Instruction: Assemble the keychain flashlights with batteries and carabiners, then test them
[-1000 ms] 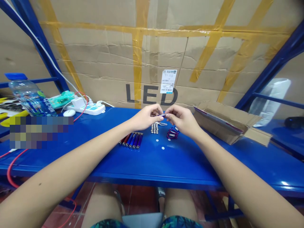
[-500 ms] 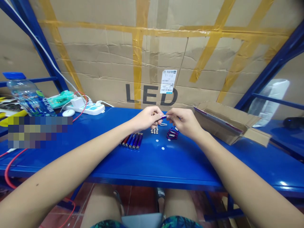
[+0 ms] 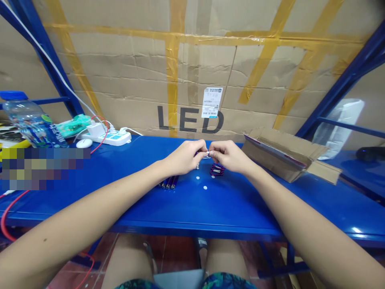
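Observation:
My left hand and my right hand meet over the middle of the blue table, fingers closed. Between their fingertips sits a small purple pen-like tube with a silvery end, pinched by both. Below the left hand lies a row of slim blue and red tubes, partly hidden by my wrist. A small heap of purple clips lies under the right hand. Two tiny white discs rest on the table in front.
An open cardboard box stands at the right. A white power strip, a white mouse and a water bottle sit at the left, with a red cable trailing off the edge. Taped cardboard marked LED forms the back wall.
Both hands have dropped slightly towards the table and closed together. The left hand now covers the cluster of small silvery pieces and part of the tube row.

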### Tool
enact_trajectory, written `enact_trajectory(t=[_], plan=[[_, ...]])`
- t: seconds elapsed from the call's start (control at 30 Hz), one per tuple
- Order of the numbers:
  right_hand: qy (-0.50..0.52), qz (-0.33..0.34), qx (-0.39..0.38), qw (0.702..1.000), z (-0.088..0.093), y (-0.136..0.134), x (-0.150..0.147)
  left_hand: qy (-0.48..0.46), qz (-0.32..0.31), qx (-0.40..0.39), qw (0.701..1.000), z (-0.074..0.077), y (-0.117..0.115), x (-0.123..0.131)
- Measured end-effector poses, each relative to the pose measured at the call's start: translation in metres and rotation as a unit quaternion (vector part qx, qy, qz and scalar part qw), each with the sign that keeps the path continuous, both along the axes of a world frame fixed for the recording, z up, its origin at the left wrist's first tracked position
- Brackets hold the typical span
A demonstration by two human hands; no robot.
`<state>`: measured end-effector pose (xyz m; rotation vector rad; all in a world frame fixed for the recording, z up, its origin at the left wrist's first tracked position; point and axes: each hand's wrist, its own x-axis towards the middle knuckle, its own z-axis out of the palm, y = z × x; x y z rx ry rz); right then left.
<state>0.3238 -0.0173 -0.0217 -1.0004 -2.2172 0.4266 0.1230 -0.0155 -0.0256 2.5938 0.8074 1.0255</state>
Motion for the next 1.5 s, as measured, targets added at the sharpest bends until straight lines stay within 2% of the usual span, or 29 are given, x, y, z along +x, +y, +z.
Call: enact_trajectory(t=[0.1,0.17,0.33,0.53,0.67,0.87,1.03,1.3,1.5], plan=[[0.047,0.022,-0.091,0.994,0.0,0.001,-0.001,0.024,-0.004,0.061,0.998,0.0,0.001,0.0],[0.065,0.025,-0.107,0.992,0.001,0.0,-0.001,0.022,0.007,0.075,0.997,0.0,0.001,0.001],[0.038,-0.009,-0.022,0.999,0.004,-0.003,-0.003,0.006,0.021,0.03,0.999,0.003,-0.002,0.003],[-0.011,-0.022,0.07,0.997,0.004,-0.005,-0.005,-0.019,0.025,-0.114,0.993,0.006,-0.002,0.002],[-0.027,-0.03,0.087,0.995,0.003,-0.004,-0.004,-0.037,0.015,-0.128,0.991,0.007,0.0,0.003],[0.03,-0.032,0.013,0.999,0.0,0.0,-0.005,-0.051,0.028,-0.113,0.992,0.007,-0.001,0.005],[0.096,-0.001,-0.093,0.991,0.0,0.0,-0.007,-0.01,0.049,-0.039,0.998,0.005,-0.001,0.005],[0.183,0.004,-0.163,0.97,0.001,0.004,-0.014,0.05,0.04,0.084,0.994,0.008,0.006,0.0],[0.231,-0.006,-0.204,0.951,0.005,0.006,-0.019,0.046,0.036,0.102,0.993,0.012,0.013,-0.005]])
